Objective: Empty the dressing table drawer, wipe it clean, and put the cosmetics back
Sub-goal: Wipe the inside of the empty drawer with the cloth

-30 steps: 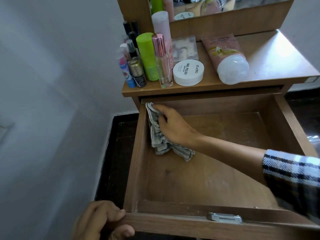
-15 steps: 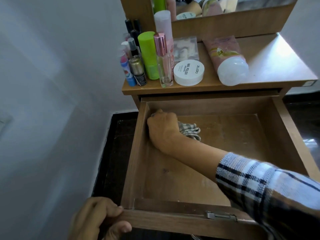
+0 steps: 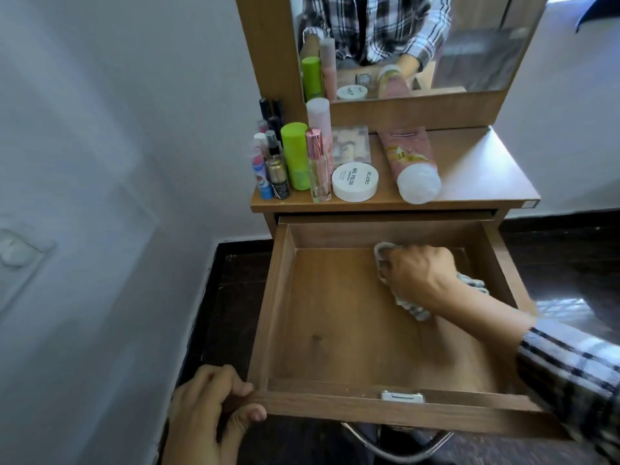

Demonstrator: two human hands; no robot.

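Inside the open drawer (image 3: pixel 342 317), toward its back right, the right hand (image 3: pixel 417 276) presses a crumpled cloth (image 3: pixel 411 305) onto the wooden floor; its fingers are curled over the cloth, which shows at the fingertips near the back wall and again below the wrist. The drawer holds nothing but the cloth and hand. A plaid sleeve (image 3: pixel 570 374) crosses the front right corner. At the front left corner, the left hand (image 3: pixel 208 407) grips the drawer front, fingers curled over the top edge and thumb against the outer face. A metal latch (image 3: pixel 401 396) sits on the front rail, right of centre.

On the tabletop (image 3: pixel 476 169) above, the cosmetics stand grouped at the left and centre, well apart from the drawer interior: 1 green bottle (image 3: pixel 295 156), 1 clear bottle with a pink cap (image 3: pixel 317 166) just beside it, 1 tall pink bottle (image 3: pixel 318 115) behind, a cluster of small dark and blue-labelled bottles (image 3: pixel 268 162) at the far left, 1 white round jar (image 3: pixel 355 181) marked NAIL POLISH, 1 flat clear case (image 3: pixel 350 144) behind the jar, and 1 pink tube (image 3: pixel 411 162) lying with its white cap toward the front edge. The mirror (image 3: pixel 469 45) reflects the bottles and a plaid shirt. A white wall (image 3: pixel 117 162) stands at the left; dark floor (image 3: pixel 231 297) lies below.
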